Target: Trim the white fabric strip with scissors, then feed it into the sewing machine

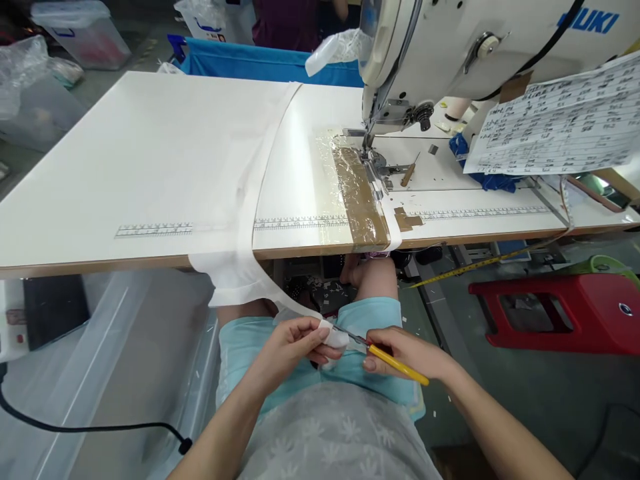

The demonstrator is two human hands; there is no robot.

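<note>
sewing machine (pixel 440 47) — blue "JUKI" (pixel 597 21), first letter part-hidden | paper sheet (pixel 555 127) — handwriting illegible | ruler strip (pixel 300 223): digits too small

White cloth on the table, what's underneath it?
The white cloth lies over the table, with ruler markings showing on both sides; the stretch between is mostly covered. Past the edge it hangs over one leg, hiding part of it. The left hand holds it farther down.

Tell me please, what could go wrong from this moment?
The metal tip of the yellow-handled tool, probably scissors, in the right grip is very near the left grip, so a slip might nick a finger or cut the white fabric in an unwanted place. Also, the fabric hangs over the edge of the white tabletop; a pull might drag more of it down.
</note>
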